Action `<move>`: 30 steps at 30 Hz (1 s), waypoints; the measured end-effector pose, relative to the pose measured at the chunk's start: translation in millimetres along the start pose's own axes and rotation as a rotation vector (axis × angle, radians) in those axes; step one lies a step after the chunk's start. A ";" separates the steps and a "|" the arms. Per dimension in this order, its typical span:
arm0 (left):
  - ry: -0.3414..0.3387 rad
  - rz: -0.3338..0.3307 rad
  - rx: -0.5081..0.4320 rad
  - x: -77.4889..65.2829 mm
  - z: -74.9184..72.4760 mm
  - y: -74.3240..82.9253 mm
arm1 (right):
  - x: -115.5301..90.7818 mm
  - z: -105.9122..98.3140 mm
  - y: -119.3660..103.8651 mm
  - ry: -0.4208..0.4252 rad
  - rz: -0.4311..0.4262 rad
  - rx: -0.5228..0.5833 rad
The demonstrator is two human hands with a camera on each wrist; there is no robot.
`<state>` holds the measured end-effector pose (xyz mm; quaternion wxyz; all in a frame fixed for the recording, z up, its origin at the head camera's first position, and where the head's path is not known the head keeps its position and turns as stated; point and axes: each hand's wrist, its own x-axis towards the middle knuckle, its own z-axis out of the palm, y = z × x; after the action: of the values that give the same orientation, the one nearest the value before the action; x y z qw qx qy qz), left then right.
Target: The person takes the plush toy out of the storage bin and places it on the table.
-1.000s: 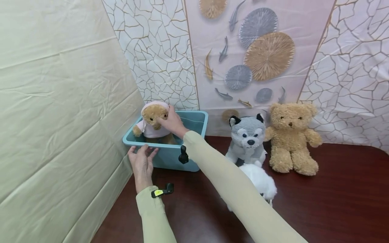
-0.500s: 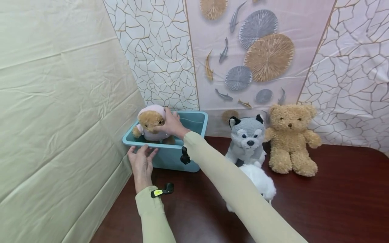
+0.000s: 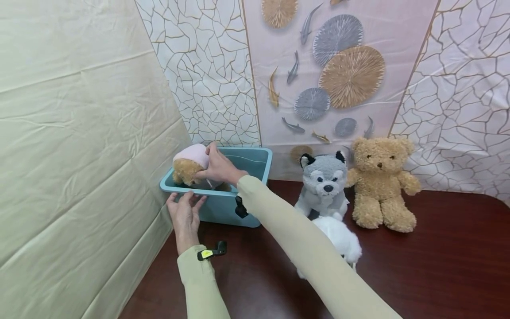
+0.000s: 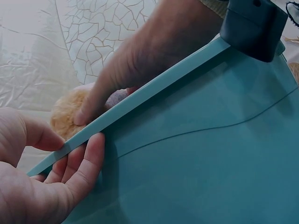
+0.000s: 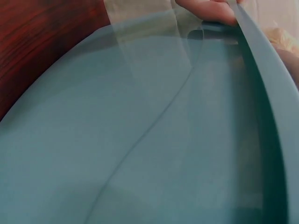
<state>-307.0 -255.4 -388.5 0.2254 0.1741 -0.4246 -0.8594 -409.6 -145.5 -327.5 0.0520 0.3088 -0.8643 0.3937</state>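
Observation:
A small brown teddy bear (image 3: 186, 172) in a pink hood lies tipped to the left inside a blue plastic bin (image 3: 229, 209). My right hand (image 3: 221, 166) grips it by the head, thumb at its face and fingers over the hood. The bear's lower body is mostly hidden behind the bin's front wall. My left hand (image 3: 186, 218) holds the bin's front rim near the left corner. In the left wrist view, the thumb presses the rim (image 4: 126, 112) from above and the fingers curl beneath it. The right wrist view shows mainly the bin's outer wall (image 5: 140, 116).
A grey husky plush (image 3: 324, 186) and a larger tan teddy bear (image 3: 380, 181) sit right of the bin. A white plush (image 3: 344, 239) is partly hidden by my right forearm. Fabric walls (image 3: 87, 133) stand close left and behind the dark red table (image 3: 450, 257).
My right hand has pushed the teddy bear down and left into the bin, tilting its head over so its face turns downward. My left hand has stayed on the rim.

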 end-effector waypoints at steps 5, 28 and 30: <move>-0.014 -0.006 -0.004 -0.7 0.2 0.2 | -3.6 -0.8 -1.9 -0.048 -0.015 -0.015; -0.008 -0.007 0.000 -0.2 1.0 -0.3 | -0.3 -18.0 -6.7 0.017 -0.078 -0.027; -0.004 -0.007 0.000 0.2 0.7 -0.5 | -0.8 -21.2 -5.8 0.033 -0.062 -0.020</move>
<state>-307.6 -254.8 -388.5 0.2215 0.1739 -0.4242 -0.8607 -408.9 -132.9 -309.5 0.0812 0.3283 -0.8572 0.3884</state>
